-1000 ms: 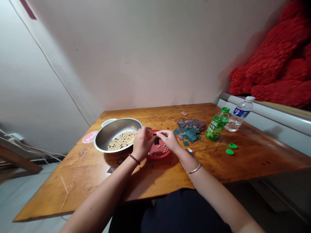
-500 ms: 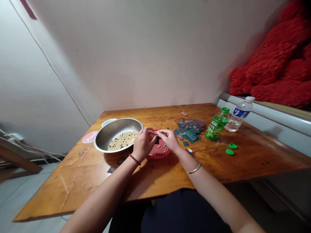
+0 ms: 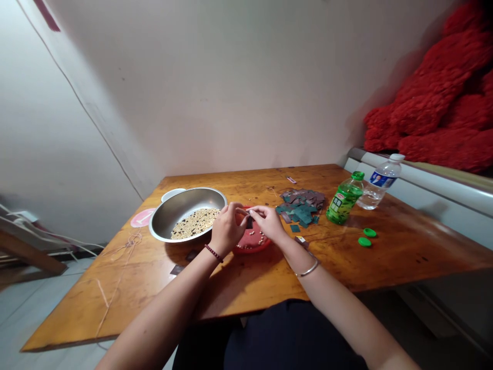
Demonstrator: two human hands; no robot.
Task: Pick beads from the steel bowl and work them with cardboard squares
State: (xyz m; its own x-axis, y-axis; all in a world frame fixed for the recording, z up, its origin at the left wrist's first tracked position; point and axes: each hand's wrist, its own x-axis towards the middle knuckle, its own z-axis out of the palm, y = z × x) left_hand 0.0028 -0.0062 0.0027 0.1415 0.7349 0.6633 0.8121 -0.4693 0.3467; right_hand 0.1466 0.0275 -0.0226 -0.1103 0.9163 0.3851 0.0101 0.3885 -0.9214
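Observation:
Over a red basket (image 3: pixel 252 250) my two hands meet, fingertips close together. My left hand (image 3: pixel 228 226) is closed in a pinch around a small dark brown square piece (image 3: pixel 249 224), which hangs below the fingers. My right hand (image 3: pixel 266 221) pinches at the top edge of the same piece; anything smaller between its fingertips is too tiny to make out. Inside the basket lies a reddish pad with several pale beads (image 3: pixel 262 237) on it. Left of my hands stands a wide metal bowl (image 3: pixel 162 226) with pale and black beads (image 3: pixel 194 223) in it.
Right of the basket lies a heap of brown and green square pieces (image 3: pixel 302 205). Beyond it stand a green bottle (image 3: pixel 344 200) and a clear water bottle (image 3: pixel 379 182), with green caps (image 3: pixel 364 241) nearby. Loose string (image 3: pixel 115 285) trails over the wooden table (image 3: pixel 339 262) at left.
Almost nothing differs. My fingertips have shifted very slightly around the dark piece, and the view has moved a touch.

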